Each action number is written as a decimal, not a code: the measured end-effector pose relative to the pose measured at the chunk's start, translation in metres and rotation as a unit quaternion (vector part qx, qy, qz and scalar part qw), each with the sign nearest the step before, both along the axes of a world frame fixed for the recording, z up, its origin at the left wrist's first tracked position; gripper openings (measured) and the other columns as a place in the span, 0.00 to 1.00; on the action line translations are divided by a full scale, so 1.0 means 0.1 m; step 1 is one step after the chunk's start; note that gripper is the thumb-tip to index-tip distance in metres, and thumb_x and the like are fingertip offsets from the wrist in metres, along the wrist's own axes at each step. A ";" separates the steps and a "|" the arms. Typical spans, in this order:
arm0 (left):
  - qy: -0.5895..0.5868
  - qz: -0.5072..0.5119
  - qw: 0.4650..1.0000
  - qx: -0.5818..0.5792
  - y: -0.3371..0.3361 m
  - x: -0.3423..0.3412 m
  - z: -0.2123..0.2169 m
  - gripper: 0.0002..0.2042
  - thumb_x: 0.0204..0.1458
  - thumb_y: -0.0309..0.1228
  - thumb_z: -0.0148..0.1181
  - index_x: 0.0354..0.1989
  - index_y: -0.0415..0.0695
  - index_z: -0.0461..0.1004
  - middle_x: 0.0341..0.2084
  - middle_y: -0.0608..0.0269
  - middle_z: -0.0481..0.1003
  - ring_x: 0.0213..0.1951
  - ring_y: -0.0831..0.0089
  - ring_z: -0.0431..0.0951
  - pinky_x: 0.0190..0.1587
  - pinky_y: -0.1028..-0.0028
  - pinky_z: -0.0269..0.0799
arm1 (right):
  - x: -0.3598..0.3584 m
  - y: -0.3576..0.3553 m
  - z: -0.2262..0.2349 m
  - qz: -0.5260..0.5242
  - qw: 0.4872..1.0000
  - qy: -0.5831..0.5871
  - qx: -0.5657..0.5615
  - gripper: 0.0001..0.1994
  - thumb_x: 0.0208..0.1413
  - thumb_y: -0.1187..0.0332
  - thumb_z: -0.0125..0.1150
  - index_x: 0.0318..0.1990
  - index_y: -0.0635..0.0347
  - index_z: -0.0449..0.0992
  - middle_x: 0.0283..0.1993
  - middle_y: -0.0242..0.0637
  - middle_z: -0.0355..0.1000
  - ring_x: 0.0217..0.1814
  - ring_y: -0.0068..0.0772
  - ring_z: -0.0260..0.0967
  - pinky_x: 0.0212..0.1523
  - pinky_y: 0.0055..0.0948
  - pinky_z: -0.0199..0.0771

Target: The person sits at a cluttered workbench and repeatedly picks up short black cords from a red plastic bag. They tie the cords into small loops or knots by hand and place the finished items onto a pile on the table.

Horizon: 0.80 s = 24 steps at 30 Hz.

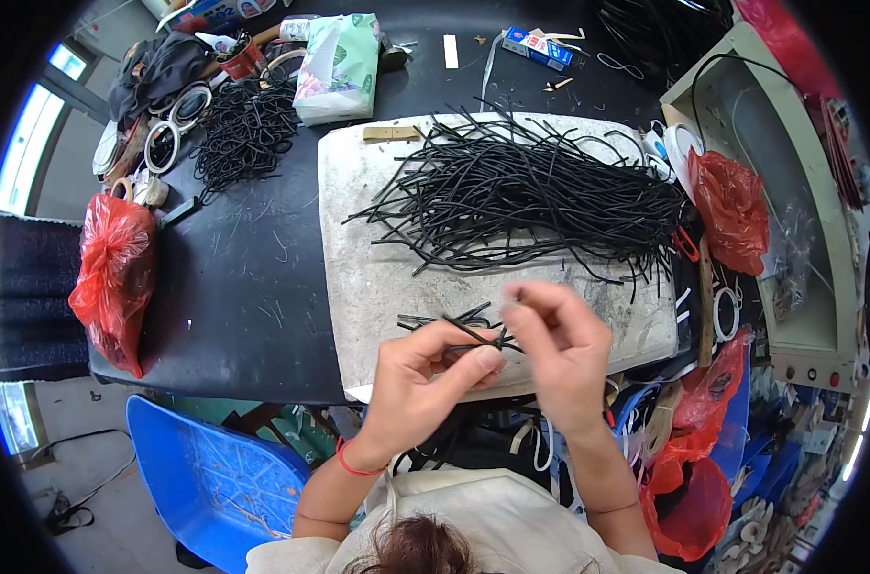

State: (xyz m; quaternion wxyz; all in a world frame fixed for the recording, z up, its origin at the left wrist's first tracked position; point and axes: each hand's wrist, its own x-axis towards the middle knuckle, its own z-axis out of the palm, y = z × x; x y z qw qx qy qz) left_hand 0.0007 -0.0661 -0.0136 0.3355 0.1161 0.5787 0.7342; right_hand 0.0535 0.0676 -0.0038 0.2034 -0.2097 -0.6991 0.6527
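My left hand (420,378) is closed, thumb and fingers pinching a thin black cord (468,330) over the near edge of the pale board. Close beside it, my right hand (564,349) has its thumb and fingertips drawn together. Motion blurs those fingertips, so I cannot make out what they hold. A few short black cords (416,321) show just beyond my left fingers; whether they lie on the board or are held, I cannot tell. Farther back, a large heap of straight black cords (521,191) covers much of the pale board (358,287).
Looped black cords (243,129) and a red plastic bag (114,277) are on the dark table's left. A tissue pack (339,72) and a small blue box (537,48) stand behind the board. A red bag (726,201) sits right; a blue chair (210,469) stands below left.
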 end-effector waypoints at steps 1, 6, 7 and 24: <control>-0.051 0.005 0.998 0.043 -0.04 -0.03 0.00 0.10 0.48 0.24 0.60 0.38 0.34 0.73 0.27 0.58 0.77 0.29 0.78 0.76 0.32 0.80 0.72 | 0.02 0.04 -0.03 0.027 0.997 -0.019 -0.075 0.05 0.52 0.72 0.58 0.35 0.64 0.74 0.26 0.29 0.69 0.26 0.16 0.63 0.27 0.16 0.62; -0.014 0.023 1.000 0.016 0.01 -0.07 -0.04 0.06 0.50 0.25 0.58 0.33 0.33 0.72 0.25 0.61 0.76 0.27 0.80 0.75 0.30 0.80 0.71 | 0.13 0.13 -0.04 0.132 0.969 -0.079 -0.192 0.08 0.56 0.67 0.54 0.33 0.64 0.71 0.26 0.27 0.67 0.25 0.13 0.59 0.25 0.15 0.58; 0.012 0.035 0.999 -0.009 0.01 -0.04 -0.04 0.06 0.50 0.24 0.57 0.31 0.33 0.72 0.24 0.61 0.76 0.27 0.79 0.75 0.30 0.79 0.71 | 0.12 0.09 -0.06 0.150 0.972 -0.064 -0.168 0.08 0.56 0.68 0.55 0.32 0.64 0.71 0.26 0.26 0.67 0.25 0.13 0.60 0.25 0.16 0.58; -0.005 0.046 0.999 0.018 0.02 0.03 -0.03 0.10 0.53 0.23 0.54 0.42 0.31 0.70 0.31 0.58 0.75 0.32 0.77 0.76 0.36 0.80 0.74 | 0.14 0.07 -0.07 0.141 0.975 -0.027 -0.172 0.06 0.54 0.75 0.55 0.37 0.69 0.71 0.34 0.32 0.70 0.35 0.17 0.66 0.36 0.18 0.67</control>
